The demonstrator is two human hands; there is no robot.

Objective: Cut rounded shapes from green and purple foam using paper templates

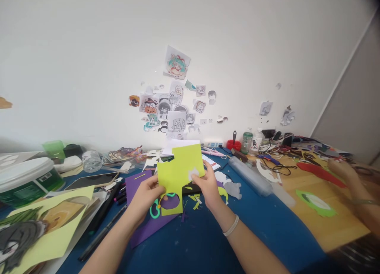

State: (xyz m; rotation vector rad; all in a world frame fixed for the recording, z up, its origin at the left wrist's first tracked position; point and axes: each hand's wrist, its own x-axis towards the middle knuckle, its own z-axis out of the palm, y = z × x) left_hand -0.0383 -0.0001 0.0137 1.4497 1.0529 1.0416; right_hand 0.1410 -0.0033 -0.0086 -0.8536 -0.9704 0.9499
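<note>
Above the blue table, both hands hold up a yellow-green sheet of paper or thin felt (184, 159) with pieces cut from its edges and a rounded hole low down. My left hand (150, 195) pinches its left edge, thumb in front. Just below those fingers are scissors with turquoise handles (154, 208); whether the hand also grips them I cannot tell. My right hand (206, 185) is closed on the sheet's right side, its thumb against a small whitish cutout (192, 174) lying on the sheet. Behind and under the hands lies a purple sheet (141, 232).
Yellow-green scraps (196, 201) and grey-white cutouts (233, 189) lie beyond my right hand. At left are a white-and-green tub (29, 183), a phone (91, 180) and black pens (101, 230). Another person's hand (341, 169) is over the wooden surface at right. Bottles (247, 141) stand by the wall.
</note>
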